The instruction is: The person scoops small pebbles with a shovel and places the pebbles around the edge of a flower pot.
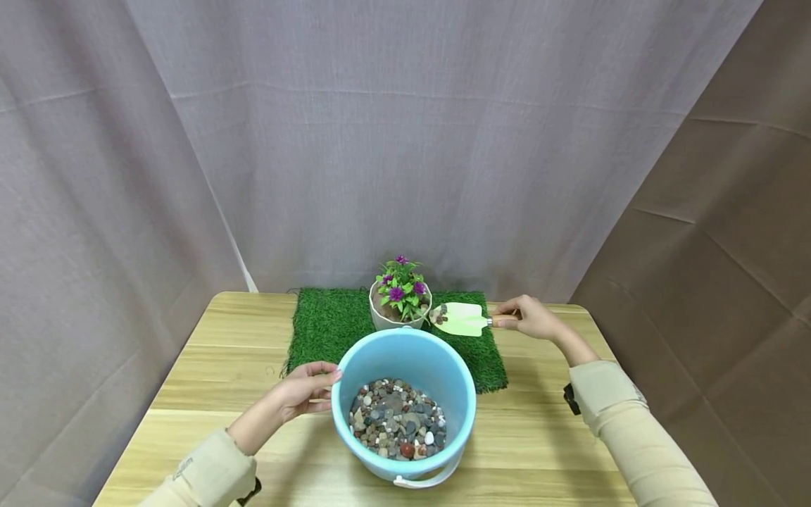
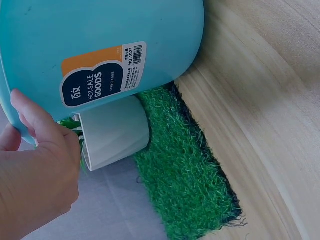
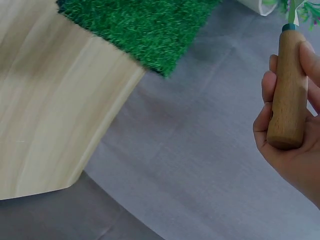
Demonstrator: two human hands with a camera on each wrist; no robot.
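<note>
My left hand (image 1: 307, 389) grips the left rim of a light blue bucket (image 1: 405, 358), thumb and fingers at its edge. Inside the bucket lie many mixed pebbles (image 1: 395, 422). My right hand (image 1: 535, 319) holds a garden trowel (image 1: 462, 320) by its wooden handle (image 3: 289, 85), fingers wrapped round it. The pale yellow-green blade points left, with several small stones (image 1: 438, 315) at its tip. That tip is beside the right rim of a white flowerpot (image 1: 388, 322), which holds soil and a plant (image 1: 399, 285) with purple flowers. A few stones sit at the pot's right side.
The pot stands on a green artificial grass mat (image 1: 332, 317), behind the bucket. Under both is a light wooden table (image 1: 253, 366). The bucket's white handle (image 1: 427, 482) hangs down in front. Grey curtains (image 1: 405, 155) close off the back, and a brown cloth (image 1: 728, 232) hangs at the right.
</note>
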